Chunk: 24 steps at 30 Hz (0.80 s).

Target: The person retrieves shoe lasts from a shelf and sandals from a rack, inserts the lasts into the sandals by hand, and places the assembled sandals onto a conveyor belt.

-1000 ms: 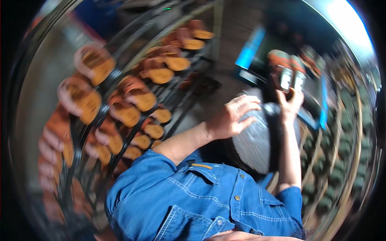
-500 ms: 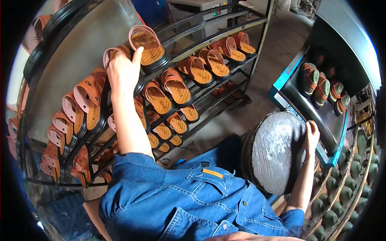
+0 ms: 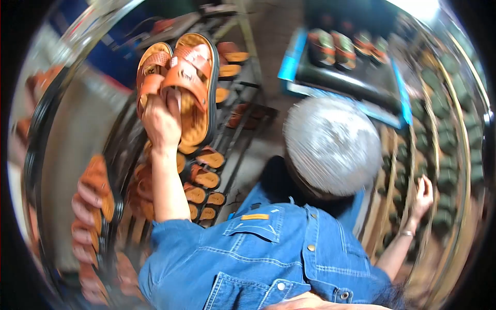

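Observation:
My left hand [image 3: 161,123] is closed on a pair of brown sandals, its fingers through the straps. The near sandal [image 3: 192,88] shows a tan insole and thick black sole; the other [image 3: 151,77] is partly behind it. Both are held up over the rack at the left. My right hand [image 3: 422,196] is off to the right beside the rack of green lasts, somewhat blurred, its fingers loosely apart with nothing visible in them. Between my arms stands a round, silvery-topped block [image 3: 333,144].
A curved black rack [image 3: 120,199] bears rows of brown sandals at the left. Ahead, a blue-edged machine [image 3: 349,82] has a black belt with several shoes [image 3: 323,46] on it. Green lasts [image 3: 447,175] fill wooden racks at the right.
My left hand has raised a pair of sandals off the rack. My right hand has moved away from the round block, to the right and lower. The view has turned.

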Motion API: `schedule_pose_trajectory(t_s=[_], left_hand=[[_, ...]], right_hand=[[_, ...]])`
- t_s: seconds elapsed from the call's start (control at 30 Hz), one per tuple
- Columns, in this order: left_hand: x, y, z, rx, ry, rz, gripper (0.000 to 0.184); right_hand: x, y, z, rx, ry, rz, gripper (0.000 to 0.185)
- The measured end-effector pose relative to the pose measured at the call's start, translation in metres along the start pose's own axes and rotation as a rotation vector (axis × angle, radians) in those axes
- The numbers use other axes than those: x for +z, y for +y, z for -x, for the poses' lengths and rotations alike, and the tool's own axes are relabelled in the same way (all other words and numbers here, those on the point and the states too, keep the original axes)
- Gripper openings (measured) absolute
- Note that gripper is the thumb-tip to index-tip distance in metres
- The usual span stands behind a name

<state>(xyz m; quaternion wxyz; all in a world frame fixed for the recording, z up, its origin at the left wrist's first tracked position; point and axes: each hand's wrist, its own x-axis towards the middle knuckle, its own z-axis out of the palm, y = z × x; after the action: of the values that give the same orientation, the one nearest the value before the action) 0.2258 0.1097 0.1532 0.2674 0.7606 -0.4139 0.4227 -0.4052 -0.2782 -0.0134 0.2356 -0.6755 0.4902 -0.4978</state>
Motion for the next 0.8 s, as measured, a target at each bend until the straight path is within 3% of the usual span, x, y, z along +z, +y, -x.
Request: schedule_pose_trajectory(t_s=[0.07,0.13,0.17,0.2,0.23,0.27,0.33,0.37,0.4,0.47,0.53,0.6,0.67,0.7,0.73,0.8], left_hand=[[0.033,0.060,0.005,0.192,0.028,0.016,0.030],[0.071,0.103,0.035,0.024,-0.252,0.212,0.030],[0.102,0.109,0.056,0.204,-0.320,0.151,0.023],[0.130,0.127,0.071,0.009,-0.507,0.433,0.026],[0.145,0.145,0.083,0.119,-0.439,0.521,0.033],[0.156,0.167,0.096,0.036,-0.521,0.685,0.038],[0.159,0.200,0.110,0.071,-0.670,0.725,0.041],[0.146,0.228,0.122,0.160,-0.550,0.670,0.042],[0.165,0.214,0.136,0.122,-0.559,0.584,0.038],[0.123,0.246,0.114,-0.119,-0.834,0.603,0.037],[0.121,0.249,0.121,-0.035,-0.780,0.744,0.035],[0.124,0.254,0.127,0.037,-0.751,0.835,0.033],[0.074,0.281,0.102,-0.223,-1.045,1.046,0.043],[0.076,0.277,0.105,-0.046,-0.996,1.023,0.051],[0.072,0.277,0.105,-0.147,-1.081,1.111,0.052],[0.070,0.269,0.111,-0.231,-1.017,1.260,0.050]], right_hand=[[-0.017,-0.061,0.038,0.024,0.165,0.172,0.022],[-0.042,-0.076,0.062,-0.024,0.296,0.216,0.019],[-0.056,-0.077,0.076,-0.042,0.385,0.239,0.019],[-0.073,-0.073,0.087,-0.045,0.448,0.207,0.019],[-0.093,-0.077,0.102,-0.085,0.535,0.233,0.019],[-0.113,-0.085,0.112,-0.152,0.622,0.433,0.018],[-0.144,-0.098,0.123,-0.292,0.790,0.500,0.014],[-0.175,-0.104,0.127,-0.274,0.882,0.511,0.015],[-0.180,-0.110,0.118,-0.269,0.919,0.467,0.016],[-0.179,-0.118,0.073,-0.289,0.917,0.507,0.021],[-0.172,-0.118,0.019,-0.213,0.877,0.580,0.040],[-0.157,-0.123,-0.044,-0.187,0.844,0.749,0.076],[-0.144,-0.128,-0.106,0.237,0.681,0.710,0.114],[-0.141,-0.122,-0.130,0.272,0.661,0.681,0.123],[-0.139,-0.116,-0.145,0.315,0.672,0.669,0.128],[-0.134,-0.104,-0.174,0.401,0.694,0.645,0.140]])
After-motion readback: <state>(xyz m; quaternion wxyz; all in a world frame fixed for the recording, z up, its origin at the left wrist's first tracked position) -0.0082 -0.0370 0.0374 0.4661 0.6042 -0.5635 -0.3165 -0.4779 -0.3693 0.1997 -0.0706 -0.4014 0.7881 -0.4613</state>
